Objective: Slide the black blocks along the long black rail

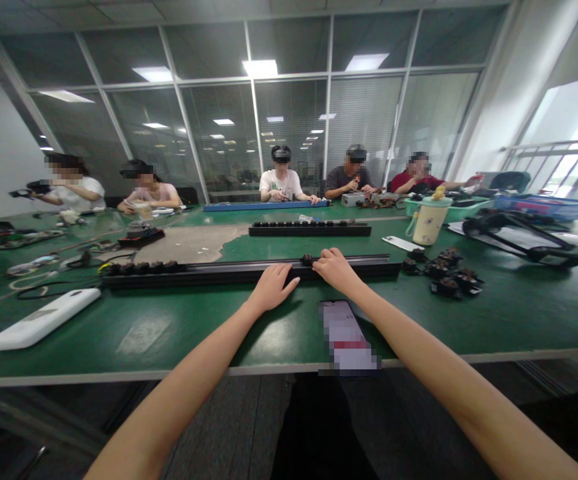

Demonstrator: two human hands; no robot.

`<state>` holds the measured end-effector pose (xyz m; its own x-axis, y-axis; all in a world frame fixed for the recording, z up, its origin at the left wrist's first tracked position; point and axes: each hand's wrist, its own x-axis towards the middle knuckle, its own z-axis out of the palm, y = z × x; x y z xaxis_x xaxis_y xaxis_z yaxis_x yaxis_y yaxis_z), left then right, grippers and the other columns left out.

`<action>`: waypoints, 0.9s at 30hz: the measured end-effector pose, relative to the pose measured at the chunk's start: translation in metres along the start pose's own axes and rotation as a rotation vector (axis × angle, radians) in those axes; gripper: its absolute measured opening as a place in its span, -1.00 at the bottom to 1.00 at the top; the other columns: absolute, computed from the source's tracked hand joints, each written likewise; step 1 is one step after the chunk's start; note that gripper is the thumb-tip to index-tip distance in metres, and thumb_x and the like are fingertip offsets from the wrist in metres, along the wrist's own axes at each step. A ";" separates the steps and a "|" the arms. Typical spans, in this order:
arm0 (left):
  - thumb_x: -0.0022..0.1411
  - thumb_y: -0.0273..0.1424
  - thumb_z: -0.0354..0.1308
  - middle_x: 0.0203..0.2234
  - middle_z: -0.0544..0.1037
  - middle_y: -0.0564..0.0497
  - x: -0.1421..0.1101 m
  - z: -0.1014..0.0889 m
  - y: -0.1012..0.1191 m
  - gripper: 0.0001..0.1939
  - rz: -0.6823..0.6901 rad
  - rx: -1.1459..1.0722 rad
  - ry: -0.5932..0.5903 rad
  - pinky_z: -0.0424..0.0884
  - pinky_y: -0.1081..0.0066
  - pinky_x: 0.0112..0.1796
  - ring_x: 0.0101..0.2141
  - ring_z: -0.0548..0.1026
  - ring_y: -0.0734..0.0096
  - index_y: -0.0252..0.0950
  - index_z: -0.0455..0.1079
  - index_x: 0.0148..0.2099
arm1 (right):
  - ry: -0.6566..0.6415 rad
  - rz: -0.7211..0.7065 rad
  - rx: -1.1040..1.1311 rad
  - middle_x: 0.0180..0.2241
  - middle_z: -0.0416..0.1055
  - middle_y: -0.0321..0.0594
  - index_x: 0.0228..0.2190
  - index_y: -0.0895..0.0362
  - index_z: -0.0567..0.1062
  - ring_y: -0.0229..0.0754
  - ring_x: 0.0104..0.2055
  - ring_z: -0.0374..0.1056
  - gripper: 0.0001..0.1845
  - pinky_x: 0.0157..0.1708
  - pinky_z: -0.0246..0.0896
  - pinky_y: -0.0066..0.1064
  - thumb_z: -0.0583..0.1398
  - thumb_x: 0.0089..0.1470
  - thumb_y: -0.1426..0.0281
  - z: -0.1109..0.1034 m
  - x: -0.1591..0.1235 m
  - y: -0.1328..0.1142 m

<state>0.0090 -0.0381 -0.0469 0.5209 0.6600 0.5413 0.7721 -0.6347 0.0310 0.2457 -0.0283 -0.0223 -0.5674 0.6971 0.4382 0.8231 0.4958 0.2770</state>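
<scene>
A long black rail (209,272) lies across the green table in front of me, with several small black modules (141,267) seated along its left part. My left hand (273,289) rests on the rail near its middle, fingers stretched over the top edge and thumb apart. Just right of it, my right hand (337,272) has its fingers closed at a single small black module (307,260) on the rail. The fingertips partly hide where they meet that module. More loose black modules (443,267) lie in a group to the right of the rail.
A phone (346,333) lies between my forearms at the table edge. A white device (46,319) is at left. Beyond are a shorter black rail (311,230), a white phone (401,244) and a yellow cup (431,220). Several people sit across the table (269,347).
</scene>
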 end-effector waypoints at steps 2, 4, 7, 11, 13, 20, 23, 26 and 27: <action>0.50 -0.08 -0.10 0.18 0.49 -0.25 0.000 0.000 0.000 -0.45 0.004 0.003 0.001 0.25 0.10 0.24 0.19 0.42 0.09 -0.34 0.34 0.29 | -0.004 -0.013 -0.019 -0.18 0.63 0.01 -0.19 0.20 0.67 0.02 -0.02 0.25 -0.65 0.03 -0.07 -0.18 0.07 0.39 0.42 -0.001 0.000 0.000; 0.50 -0.07 -0.11 0.18 0.49 -0.26 0.000 0.001 -0.001 -0.43 0.008 0.007 0.001 0.24 0.13 0.24 0.19 0.42 0.09 -0.36 0.34 0.29 | -0.008 -0.008 -0.023 -0.18 0.63 0.00 -0.20 0.20 0.66 0.02 -0.01 0.26 -0.65 0.03 -0.07 -0.18 0.07 0.38 0.43 -0.001 -0.001 0.000; 0.50 -0.07 -0.11 0.18 0.49 -0.27 0.000 0.002 -0.002 -0.42 0.010 0.005 0.003 0.23 0.14 0.25 0.19 0.42 0.09 -0.39 0.34 0.29 | -0.009 0.009 -0.012 -0.18 0.63 -0.01 -0.19 0.19 0.67 0.01 -0.02 0.26 -0.65 0.03 -0.06 -0.19 0.06 0.38 0.43 -0.001 -0.002 0.000; 0.50 -0.07 -0.12 0.19 0.48 -0.27 0.000 0.002 -0.001 -0.42 0.001 0.007 -0.006 0.24 0.11 0.24 0.20 0.41 0.09 -0.37 0.33 0.30 | 0.001 0.039 0.017 -0.17 0.63 -0.02 -0.18 0.17 0.67 0.00 -0.02 0.26 -0.65 0.01 -0.06 -0.20 0.08 0.39 0.38 -0.001 -0.003 0.001; 0.50 -0.06 -0.12 0.19 0.48 -0.26 0.000 0.001 -0.001 -0.42 0.001 0.011 -0.014 0.24 0.10 0.24 0.21 0.41 0.08 -0.35 0.33 0.30 | 0.001 0.045 0.026 -0.17 0.63 -0.02 -0.17 0.16 0.67 0.00 -0.02 0.26 -0.66 0.00 -0.06 -0.20 0.09 0.38 0.37 -0.001 -0.003 0.002; 0.51 -0.08 -0.11 0.20 0.48 -0.27 0.000 0.000 -0.001 -0.43 0.007 0.014 -0.010 0.23 0.12 0.26 0.21 0.40 0.09 -0.38 0.34 0.29 | -0.006 0.063 0.024 -0.15 0.64 -0.04 -0.18 0.17 0.67 0.00 -0.01 0.27 -0.65 0.00 -0.06 -0.19 0.09 0.40 0.34 -0.003 -0.003 0.001; 0.50 -0.08 -0.09 0.18 0.49 -0.28 0.000 0.001 -0.001 -0.43 0.010 0.013 -0.007 0.24 0.12 0.25 0.20 0.42 0.07 -0.39 0.35 0.28 | -0.002 0.042 -0.004 -0.16 0.64 -0.03 -0.19 0.19 0.67 0.02 -0.01 0.27 -0.65 0.01 -0.06 -0.17 0.09 0.40 0.35 -0.004 -0.003 0.001; 0.50 -0.09 -0.08 0.17 0.50 -0.29 0.001 0.002 -0.002 -0.44 0.019 0.008 0.004 0.26 0.09 0.24 0.19 0.43 0.05 -0.39 0.35 0.28 | 0.001 -0.007 -0.038 -0.19 0.64 0.00 -0.19 0.21 0.67 0.03 -0.01 0.28 -0.65 0.04 -0.06 -0.15 0.08 0.39 0.40 -0.004 -0.001 0.000; 0.50 -0.09 -0.08 0.17 0.50 -0.29 0.000 0.002 -0.002 -0.44 0.022 0.007 0.009 0.27 0.09 0.24 0.19 0.43 0.05 -0.39 0.35 0.28 | 0.003 -0.020 -0.045 -0.20 0.64 0.01 -0.20 0.22 0.67 0.04 -0.01 0.28 -0.66 0.04 -0.06 -0.15 0.08 0.38 0.41 -0.004 -0.001 0.000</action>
<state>0.0083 -0.0358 -0.0483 0.5347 0.6419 0.5495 0.7628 -0.6466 0.0131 0.2463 -0.0308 -0.0188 -0.5837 0.6859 0.4346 0.8119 0.4856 0.3240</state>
